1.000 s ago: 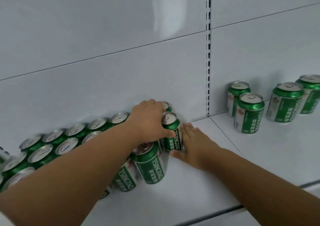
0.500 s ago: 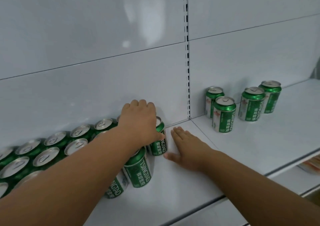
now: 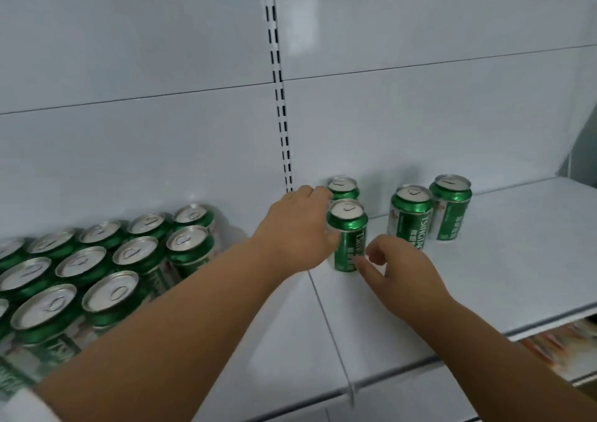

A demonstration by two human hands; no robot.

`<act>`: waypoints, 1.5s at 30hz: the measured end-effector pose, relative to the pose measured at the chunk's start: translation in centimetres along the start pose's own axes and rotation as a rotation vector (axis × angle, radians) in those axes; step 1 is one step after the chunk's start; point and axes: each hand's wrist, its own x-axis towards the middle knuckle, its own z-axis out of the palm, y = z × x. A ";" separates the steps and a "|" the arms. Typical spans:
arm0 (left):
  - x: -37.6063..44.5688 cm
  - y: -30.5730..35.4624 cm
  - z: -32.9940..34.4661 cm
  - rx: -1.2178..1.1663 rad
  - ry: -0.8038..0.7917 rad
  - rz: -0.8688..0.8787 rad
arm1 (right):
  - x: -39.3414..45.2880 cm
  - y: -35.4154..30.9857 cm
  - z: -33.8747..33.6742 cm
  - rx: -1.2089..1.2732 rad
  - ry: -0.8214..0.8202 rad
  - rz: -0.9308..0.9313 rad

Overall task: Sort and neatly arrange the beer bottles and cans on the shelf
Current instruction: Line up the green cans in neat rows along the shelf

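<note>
Both grips meet at one green can (image 3: 348, 232) on the white shelf (image 3: 484, 292): left hand (image 3: 298, 228) wraps its side, right hand (image 3: 392, 263) touches it low with loosely curled fingers, holding nothing. Probably it gets moved to the packed block of cans (image 3: 97, 266) at left, so rows stay tight.

The left hand (image 3: 300, 228) hides the near can (image 3: 348, 234)'s left side and most of the can behind (image 3: 343, 187); the packed cans (image 3: 97, 276) run off the left edge; goods below the shelf (image 3: 484, 276) are blurred
</note>
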 end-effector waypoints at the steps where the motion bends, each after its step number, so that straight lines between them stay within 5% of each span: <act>1: 0.7 0.7 0.6 -0.014 0.006 -0.018 | 0.3 0.7 0.2 0.018 -0.006 0.022; 8: 1.7 3.1 3.1 -0.236 0.060 -0.189 | 1.5 2.6 1.2 0.150 -0.225 -0.077; 17: -5.7 0.8 -1.3 -0.176 0.146 -0.268 | -0.1 -3.3 2.4 0.382 -0.287 -0.242; 24: -11.7 -4.0 -4.9 -0.084 0.106 -0.287 | -2.1 -10.2 6.1 0.320 -0.305 -0.323; 31: -14.6 -8.5 -6.8 0.181 0.004 -0.195 | -4.1 -14.8 9.6 0.232 -0.347 -0.239; 38: -14.4 -10.5 -7.2 0.167 -0.046 -0.096 | -4.3 -16.2 10.3 0.164 -0.340 -0.151; 45: -14.8 -11.5 -7.0 0.276 0.013 -0.048 | -3.7 -15.7 10.7 -0.094 -0.535 -0.184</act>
